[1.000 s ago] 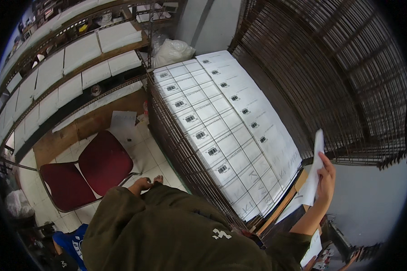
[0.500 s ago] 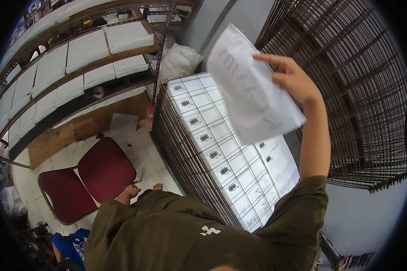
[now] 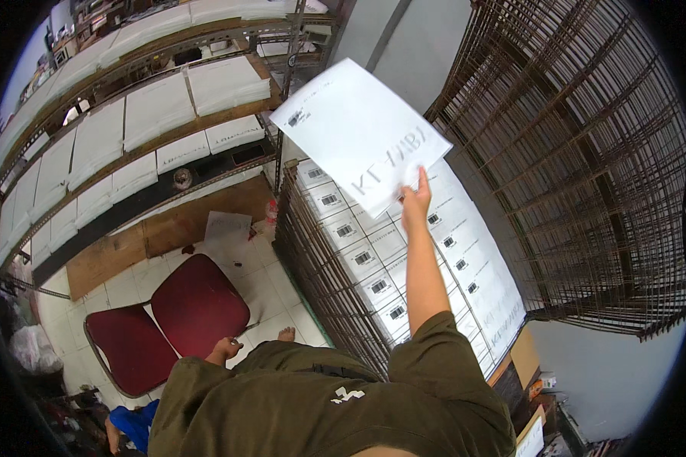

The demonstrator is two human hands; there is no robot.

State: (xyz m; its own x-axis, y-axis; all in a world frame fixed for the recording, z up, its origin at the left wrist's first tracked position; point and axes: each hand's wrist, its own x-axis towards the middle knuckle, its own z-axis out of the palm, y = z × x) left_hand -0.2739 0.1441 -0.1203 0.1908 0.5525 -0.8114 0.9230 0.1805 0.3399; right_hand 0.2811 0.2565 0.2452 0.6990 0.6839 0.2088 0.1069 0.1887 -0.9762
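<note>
My right hand (image 3: 415,202) pinches a white printed sheet (image 3: 354,126) by its near edge, fingers closed on it. Dark lettering and a small barcode-like patch mark the sheet, which is raised above a wire rack (image 3: 312,251). White printed sheets (image 3: 453,251) with similar patches lie in rows on the rack under that arm. Low at my left side, near a red chair (image 3: 200,305), my left hand (image 3: 225,350) has its fingers curled. Whether anything is inside them is hidden.
Tall shelves (image 3: 156,107) with stacked white paper stand at the left. More wire racks (image 3: 564,152) tilt up on the right. Against the wall board rests a loose sheet (image 3: 227,231). A person in a blue shirt (image 3: 133,426) is at the lower left.
My right hand has swung left and forward with the sheet, which has turned from hanging bent to spread flatter over the rack's far end. My left hand stays low and curled.
</note>
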